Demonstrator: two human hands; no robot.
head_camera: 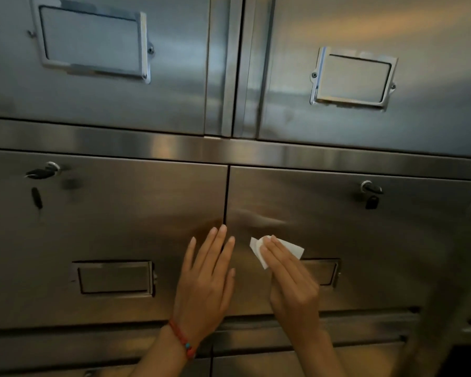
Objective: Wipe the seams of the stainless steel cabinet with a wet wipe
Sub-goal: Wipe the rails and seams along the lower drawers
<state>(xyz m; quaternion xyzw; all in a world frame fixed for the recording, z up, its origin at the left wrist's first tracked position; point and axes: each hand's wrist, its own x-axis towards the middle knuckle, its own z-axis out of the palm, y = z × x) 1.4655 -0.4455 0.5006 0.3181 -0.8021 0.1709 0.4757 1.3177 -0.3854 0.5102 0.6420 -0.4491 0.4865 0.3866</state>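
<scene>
Right hand [291, 278] presses wet wipe [292, 247] on cabinet [365, 240]; label holders blank.

The left hand [207, 278] lies flat with straight fingers on the stainless steel cabinet [136, 208], over the vertical seam [225, 197] between two drawers. The right hand [291, 278] presses a white wet wipe [291, 247] on the right drawer, near the seam. A red bracelet [181, 339] is on the left wrist.

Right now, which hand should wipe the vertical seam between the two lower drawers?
Right hand. It presses the wet wipe flat on the right drawer front, just beside the seam. The left hand lies open and empty across the seam.
</scene>
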